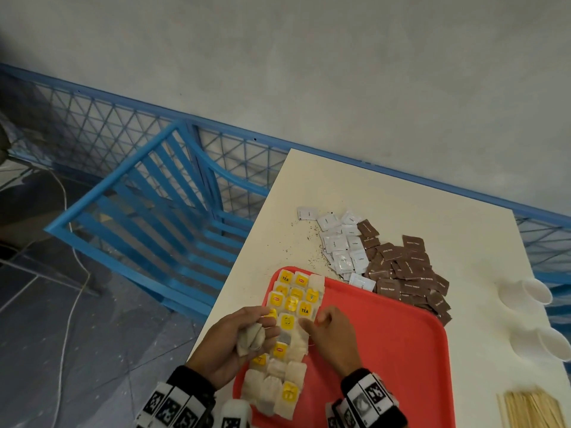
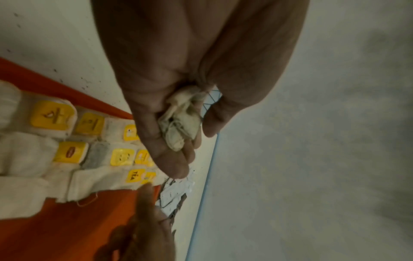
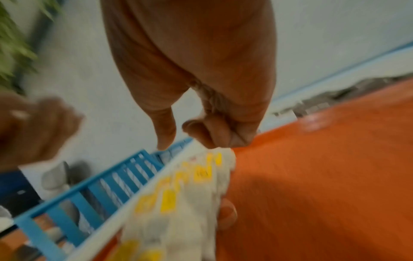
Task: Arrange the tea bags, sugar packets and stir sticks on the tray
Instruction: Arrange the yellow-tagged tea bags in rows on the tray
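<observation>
Nearest, the left hand [image 1: 230, 344] clutched a bunch of tea bags [image 1: 251, 338] beside the rows of tea bags [image 1: 290, 319] already on the red tray [image 1: 386, 350], while the right hand [image 1: 332, 338], fingers bent, pressed their edge. Farther off, sugar packets [image 1: 401, 267] and stir sticks [image 1: 531, 410] lay on the table [image 1: 432, 211]; a careless nudge could probably scatter the rows.

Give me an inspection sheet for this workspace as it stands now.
Surface: white table, loose dark specks near the packets.
Job's things: tea bags in rows on red tray; sugar packets heaped on table, some overlapping the tray's far edge; stir sticks off tray.
Clutter: white cups.
Hands: left hand grips bunched tea bags; right hand at the rows, grip unclear.
Cables: white cord on floor.
Surroundings: blue chair, blue fence.
</observation>
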Demonstrator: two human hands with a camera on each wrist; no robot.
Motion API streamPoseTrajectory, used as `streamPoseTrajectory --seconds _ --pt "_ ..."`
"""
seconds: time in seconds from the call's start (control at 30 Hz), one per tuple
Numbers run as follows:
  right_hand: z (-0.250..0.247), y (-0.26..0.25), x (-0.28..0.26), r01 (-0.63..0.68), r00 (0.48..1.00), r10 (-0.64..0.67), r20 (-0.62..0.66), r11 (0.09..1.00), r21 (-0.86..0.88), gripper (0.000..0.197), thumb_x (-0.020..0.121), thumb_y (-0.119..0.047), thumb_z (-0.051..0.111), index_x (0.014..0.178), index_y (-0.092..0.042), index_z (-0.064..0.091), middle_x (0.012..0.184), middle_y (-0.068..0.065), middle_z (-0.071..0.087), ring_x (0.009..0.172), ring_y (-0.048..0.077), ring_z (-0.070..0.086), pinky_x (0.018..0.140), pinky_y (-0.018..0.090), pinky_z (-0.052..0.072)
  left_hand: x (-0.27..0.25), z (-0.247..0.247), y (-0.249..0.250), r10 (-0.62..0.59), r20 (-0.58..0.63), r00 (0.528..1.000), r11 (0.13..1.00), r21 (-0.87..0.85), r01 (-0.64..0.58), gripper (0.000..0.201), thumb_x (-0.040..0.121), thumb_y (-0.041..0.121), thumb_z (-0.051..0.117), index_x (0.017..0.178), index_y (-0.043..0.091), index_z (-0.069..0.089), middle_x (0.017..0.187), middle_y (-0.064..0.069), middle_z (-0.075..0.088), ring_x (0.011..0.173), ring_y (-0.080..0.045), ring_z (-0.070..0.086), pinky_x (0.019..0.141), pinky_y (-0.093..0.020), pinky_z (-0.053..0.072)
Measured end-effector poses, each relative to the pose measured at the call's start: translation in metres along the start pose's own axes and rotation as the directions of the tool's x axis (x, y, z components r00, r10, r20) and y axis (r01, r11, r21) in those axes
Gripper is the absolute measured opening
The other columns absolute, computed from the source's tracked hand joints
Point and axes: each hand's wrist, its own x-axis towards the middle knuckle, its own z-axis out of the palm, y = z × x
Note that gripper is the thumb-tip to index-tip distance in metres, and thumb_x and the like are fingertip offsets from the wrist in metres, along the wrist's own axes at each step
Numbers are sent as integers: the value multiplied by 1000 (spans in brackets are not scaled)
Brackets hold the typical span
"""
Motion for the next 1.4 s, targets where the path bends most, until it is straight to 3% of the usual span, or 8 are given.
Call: streamPoseTrajectory --seconds 0.17,0.3,0.53,0.7,0.83,1.03,1.23,1.4 --pt "-43 -42 -34 368 915 -381 130 923 116 14 85 -17 75 83 -23 63 60 -13 54 55 3 45 55 23 40 3 23 -4 -77 84 993 991 -105 86 32 98 5 42 124 -10 56 121 -30 66 102 -40 70 83 -47 58" --pt "-61 -45 -54 687 725 -647 236 703 -184 33 86 -15 62 112 -37 61 103 -16 56 93 0 53 77 19 46 1 50 -12 -127 161 979 980 -131 149 39 90 4 45 127 -5 55 121 -25 67 98 -36 70 84 -47 55" --pt "-83 -27 -56 790 606 -779 160 566 -234 14 90 -26 66 100 -32 74 108 -10 54 93 7 56 75 20 49 0 72 -26 -194 160 968 975 -76 208 30 93 4 47 116 -1 66 100 -20 72 71 -28 70 60 -39 60" --pt "-106 -38 -63 693 717 -690 97 721 -2 8 88 -29 68 94 -29 74 97 -17 67 89 2 61 74 16 44 -2 82 -32 -139 208 968 978 -127 168 35 84 -1 48 117 -3 60 100 -22 72 76 -32 72 68 -46 61" --pt "-131 -51 -65 512 831 -545 108 827 231 4 88 -30 72 92 -30 74 80 0 70 67 21 55 60 40 43 1 90 -33 -118 208 971 985 -102 142 32 79 4 55 110 -2 61 94 -21 66 76 -26 61 62 -36 60" --pt "-165 -68 -59 547 808 -562 177 827 131 10 91 -18 69 98 -20 77 78 -6 70 66 3 56 63 12 41 -11 107 -11 123 223 967 944 275 -184 37 87 39 65 99 4 70 65 -2 49 47 -12 39 43 -22 30" --pt "-178 -91 -55 603 771 -594 231 797 37 11 90 -22 72 100 -24 69 76 -4 69 65 17 57 58 18 41 -38 132 -6 330 534 778 510 593 -623 17 89 20 72 92 4 74 59 -1 62 44 -4 40 48 -18 32" --pt "-169 -91 -62 602 790 -609 77 793 98 5 85 -27 77 88 -24 74 74 -6 68 65 3 54 60 20 43 -40 130 -7 444 423 790 631 479 -610 20 86 26 75 85 7 73 54 -4 41 45 -14 25 44 -21 25"
